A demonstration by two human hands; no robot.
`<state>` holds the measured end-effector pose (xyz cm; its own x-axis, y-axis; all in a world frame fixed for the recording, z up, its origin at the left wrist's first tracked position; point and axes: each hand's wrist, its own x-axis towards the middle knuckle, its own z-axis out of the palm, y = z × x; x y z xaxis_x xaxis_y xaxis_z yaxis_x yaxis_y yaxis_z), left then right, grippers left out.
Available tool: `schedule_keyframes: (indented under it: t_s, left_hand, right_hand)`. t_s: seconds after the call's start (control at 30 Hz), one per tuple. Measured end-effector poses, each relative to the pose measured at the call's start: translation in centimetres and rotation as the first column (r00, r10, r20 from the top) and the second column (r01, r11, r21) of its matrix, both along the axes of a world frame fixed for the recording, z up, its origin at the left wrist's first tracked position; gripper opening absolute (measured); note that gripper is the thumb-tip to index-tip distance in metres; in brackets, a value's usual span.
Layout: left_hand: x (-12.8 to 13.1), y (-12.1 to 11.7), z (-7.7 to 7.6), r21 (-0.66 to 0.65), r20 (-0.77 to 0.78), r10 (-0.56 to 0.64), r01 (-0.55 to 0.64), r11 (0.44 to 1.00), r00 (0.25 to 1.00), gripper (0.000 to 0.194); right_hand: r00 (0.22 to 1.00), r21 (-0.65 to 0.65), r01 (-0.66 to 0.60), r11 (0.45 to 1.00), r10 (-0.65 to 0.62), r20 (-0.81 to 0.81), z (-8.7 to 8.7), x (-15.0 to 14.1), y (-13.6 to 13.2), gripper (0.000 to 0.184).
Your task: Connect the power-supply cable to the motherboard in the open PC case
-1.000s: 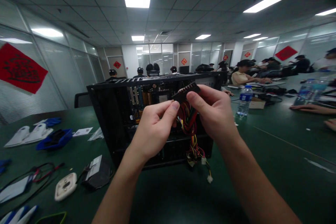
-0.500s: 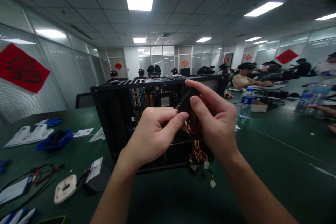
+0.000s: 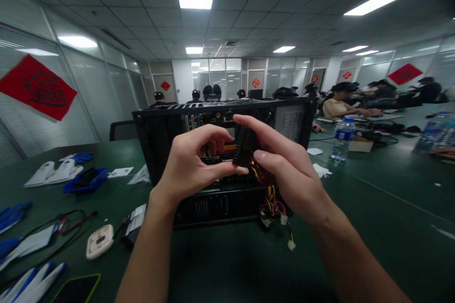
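My right hand (image 3: 291, 170) grips a black power connector (image 3: 244, 146) between thumb and fingers, with its pin face turned to the left. Red, yellow and black wires run down from the connector behind that hand. My left hand (image 3: 194, 158) makes an open C beside it, fingers curled and apart from the thumb. The left thumb tip touches the connector's lower edge. Behind both hands an open black computer case (image 3: 152, 151) lies on its side, its motherboard partly hidden. A bundle of cables with white plugs (image 3: 272, 208) hangs out of the case's lower right.
On the green table (image 3: 220, 265), to the left, are a blue tray (image 3: 87, 181), white-and-blue gloves (image 3: 39, 284), a white square object (image 3: 100, 241), a black box (image 3: 134, 227) and a phone (image 3: 78, 289). To the right stands a water bottle (image 3: 342, 139). Other people sit beyond.
My left fingers have opened from a pinch on the connector into a wide C. The connector has turned from slanted to nearly upright in my right hand. The view has shifted slightly left.
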<state>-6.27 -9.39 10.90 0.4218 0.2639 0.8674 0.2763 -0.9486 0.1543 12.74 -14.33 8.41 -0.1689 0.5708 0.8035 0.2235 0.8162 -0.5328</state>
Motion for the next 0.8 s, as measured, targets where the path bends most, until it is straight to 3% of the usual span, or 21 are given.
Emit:
schedule_keyframes:
  t_s: [0.27, 0.63, 0.8]
  left_hand:
    - [-0.23, 0.39, -0.14, -0.001, -0.012, -0.017, 0.017, 1.000, 1.000, 0.037]
    - [-0.20, 0.68, -0.18, -0.042, -0.014, -0.062, 0.061, 0.997, 0.998, 0.042]
    - [-0.51, 0.46, -0.07, -0.068, -0.008, -0.060, 0.059, 0.996, 0.998, 0.056]
  right_hand:
    - [0.998, -0.008, -0.028, 1.000, 0.028, 0.064, 0.07, -0.25, -0.45, 0.067]
    - [0.999, -0.029, -0.053, 0.998, 0.053, 0.003, 0.01, -0.75, -0.53, 0.066]
    - [0.992, -0.031, -0.124, 0.992, 0.124, -0.002, 0.10, -0.81, -0.36, 0.065]
